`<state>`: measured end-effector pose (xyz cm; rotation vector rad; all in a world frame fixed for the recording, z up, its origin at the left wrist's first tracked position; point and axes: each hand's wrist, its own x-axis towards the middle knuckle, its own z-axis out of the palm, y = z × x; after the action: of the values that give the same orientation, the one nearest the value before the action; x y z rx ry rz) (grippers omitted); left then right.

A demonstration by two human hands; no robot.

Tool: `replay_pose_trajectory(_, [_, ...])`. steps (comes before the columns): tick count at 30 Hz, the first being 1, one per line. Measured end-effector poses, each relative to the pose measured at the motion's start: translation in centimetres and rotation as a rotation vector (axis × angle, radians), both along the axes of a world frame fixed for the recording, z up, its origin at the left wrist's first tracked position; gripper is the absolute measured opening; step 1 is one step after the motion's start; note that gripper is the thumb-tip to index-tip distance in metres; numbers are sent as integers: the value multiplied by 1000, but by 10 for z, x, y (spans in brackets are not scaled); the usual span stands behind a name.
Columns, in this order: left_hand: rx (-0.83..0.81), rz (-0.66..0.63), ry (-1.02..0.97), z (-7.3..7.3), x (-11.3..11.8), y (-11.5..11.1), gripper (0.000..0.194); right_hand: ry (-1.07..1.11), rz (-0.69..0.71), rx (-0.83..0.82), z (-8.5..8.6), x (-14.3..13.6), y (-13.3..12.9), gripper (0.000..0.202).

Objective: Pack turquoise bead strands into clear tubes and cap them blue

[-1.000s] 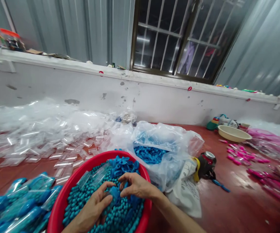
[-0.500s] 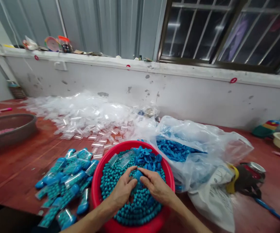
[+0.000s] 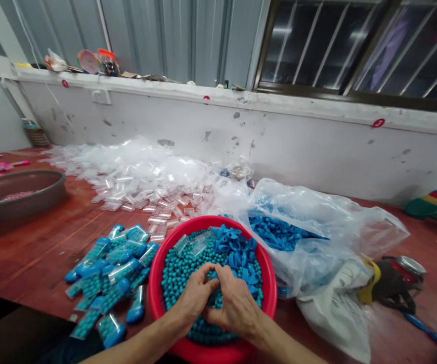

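My left hand (image 3: pixel 192 296) and my right hand (image 3: pixel 237 302) meet over a red basin (image 3: pixel 270 288), fingertips together. Between them is a small clear container with a blue cap, now mostly hidden by my fingers. Teal beads (image 3: pixel 178 275) fill the basin below. Loose blue caps (image 3: pixel 237 247) lie on the beads at the back right, and a few empty clear containers (image 3: pixel 200 244) rest at the back left. Left of the basin is a heap of bead-filled containers with blue caps (image 3: pixel 123 273).
Behind the basin, empty clear containers (image 3: pixel 135 172) are piled along the wall. A plastic bag (image 3: pixel 355 227) of blue caps (image 3: pixel 279 233) lies to the right, near a white sack (image 3: pixel 340 313) and a jar (image 3: pixel 408 270). A grey basin (image 3: pixel 57 189) stands far left on the red table (image 3: pixel 89 215).
My hands have closed in around the container, hiding the blue cap that showed between my fingers. The camera view has shifted slightly.
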<state>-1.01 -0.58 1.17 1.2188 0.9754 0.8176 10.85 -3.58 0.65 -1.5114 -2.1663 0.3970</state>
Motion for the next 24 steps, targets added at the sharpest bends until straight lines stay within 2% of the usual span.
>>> replay_pose_trajectory(3, [56, 20, 19, -3, 4, 1, 21, 57, -12, 2, 0, -1, 1, 55])
replay_pose_trajectory(6, [82, 37, 59, -2, 2, 3, 23, 174, 77, -77, 3, 0, 4, 66])
replay_pose_trajectory(8, [71, 30, 97, 3, -9, 7, 28, 245, 110, -155, 4, 5, 8, 78])
replay_pose_trajectory(10, [58, 49, 177, 12, -31, 13, 38, 306, 77, -210, 4, 13, 13, 83])
replay_pose_trajectory(11, [67, 83, 241, 18, -45, 17, 42, 325, 50, -221, 4, 19, 16, 80])
replay_pose_trajectory(13, [202, 220, 404, 28, -79, 28, 44, 321, 13, -208, 3, 31, 21, 62])
replay_pose_trajectory(16, [413, 450, 872, 40, -122, 48, 45, 246, 11, -162, 3, 46, 29, 40])
replay_pose_trajectory(18, [480, 533, 1118, 41, -136, 61, 48, 210, 4, -151, 4, 50, 32, 36])
replay_pose_trajectory(20, [551, 537, 1229, 37, -136, 71, 46, 187, -12, -160, 3, 49, 33, 35])
replay_pose_trajectory(24, [634, 412, 1217, 25, -115, 76, 38, 156, -29, -192, 0, 45, 33, 36])
